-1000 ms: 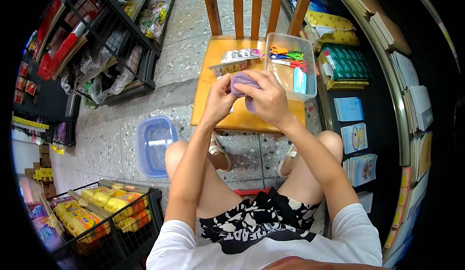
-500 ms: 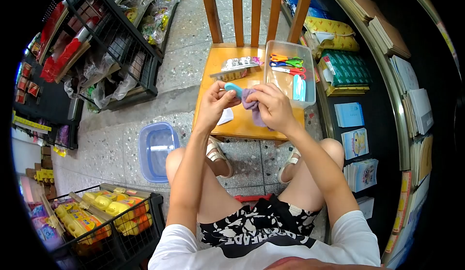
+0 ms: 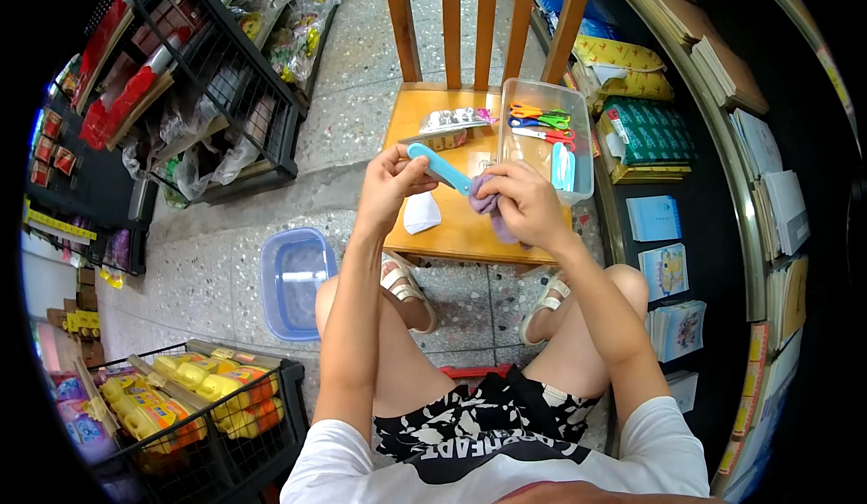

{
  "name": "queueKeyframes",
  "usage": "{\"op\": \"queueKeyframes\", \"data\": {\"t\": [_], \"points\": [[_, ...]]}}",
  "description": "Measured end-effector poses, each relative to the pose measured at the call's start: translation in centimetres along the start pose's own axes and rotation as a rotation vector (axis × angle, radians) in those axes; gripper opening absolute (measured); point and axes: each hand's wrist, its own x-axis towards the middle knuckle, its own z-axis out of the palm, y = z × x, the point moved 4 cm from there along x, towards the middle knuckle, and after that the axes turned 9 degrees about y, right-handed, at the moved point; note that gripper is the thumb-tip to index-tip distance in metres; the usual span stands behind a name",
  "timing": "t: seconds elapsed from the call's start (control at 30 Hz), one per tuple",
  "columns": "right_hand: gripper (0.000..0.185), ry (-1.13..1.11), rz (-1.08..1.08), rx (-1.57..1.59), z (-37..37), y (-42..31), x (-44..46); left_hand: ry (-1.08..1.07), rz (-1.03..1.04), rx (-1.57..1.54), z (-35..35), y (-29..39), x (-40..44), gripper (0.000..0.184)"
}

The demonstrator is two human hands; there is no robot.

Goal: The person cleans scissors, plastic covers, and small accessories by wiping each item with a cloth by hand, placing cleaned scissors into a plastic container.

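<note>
Over the wooden chair seat (image 3: 456,240), my left hand (image 3: 395,184) pinches the upper left end of a light blue flat-handled tool (image 3: 439,169). My right hand (image 3: 524,204) is closed on a purple cloth (image 3: 485,198), which touches the tool's lower right end. Behind my hands, a clear plastic box (image 3: 585,156) on the seat holds scissors (image 3: 545,125) with coloured handles and more light blue items (image 3: 563,168). Silvery blister packs (image 3: 453,121) lie left of the box. A white piece of paper (image 3: 422,213) rests on the seat below my left hand.
A blue basin (image 3: 298,283) stands on the floor at the left. A wire basket (image 3: 291,405) with yellow bottles is at the lower left, and a wire rack (image 3: 287,134) stands at the upper left. Shelves with booklets (image 3: 664,269) and packages run along the right.
The light blue tool, earlier hidden in the bunched purple cloth, now shows almost whole. My hands have moved apart, and the cloth is at the tool's right end. The view has shifted slightly.
</note>
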Motion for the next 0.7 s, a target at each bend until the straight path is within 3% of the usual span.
{"op": "queueKeyframes", "data": {"t": [0.1, 0.23, 0.4, 0.5, 0.7], "points": [[0.026, 0.039, 0.145, 0.210, -0.6, 0.4, 0.6, -0.062, -0.046, 0.030, 0.4, -0.6, -0.1, 0.018], [0.033, 0.087, -0.104, -0.073, 0.4, -1.5, 1.1, -0.147, -0.118, 0.004, 2.3, -1.8, -0.5, 0.018], [0.038, 0.095, -0.095, -0.196, 2.0, -1.4, 0.7, -0.130, -0.206, -0.059, 3.1, -2.3, -0.8, 0.018], [0.038, 0.070, -0.136, -0.302, 2.4, -1.7, 0.6, -0.154, -0.280, -0.247, 3.0, -2.1, -0.9, 0.025], [0.037, -0.049, -0.237, -0.475, 3.6, -1.8, -0.5, -0.041, -0.331, -0.083, 2.3, -3.5, -0.9, 0.029]]}}
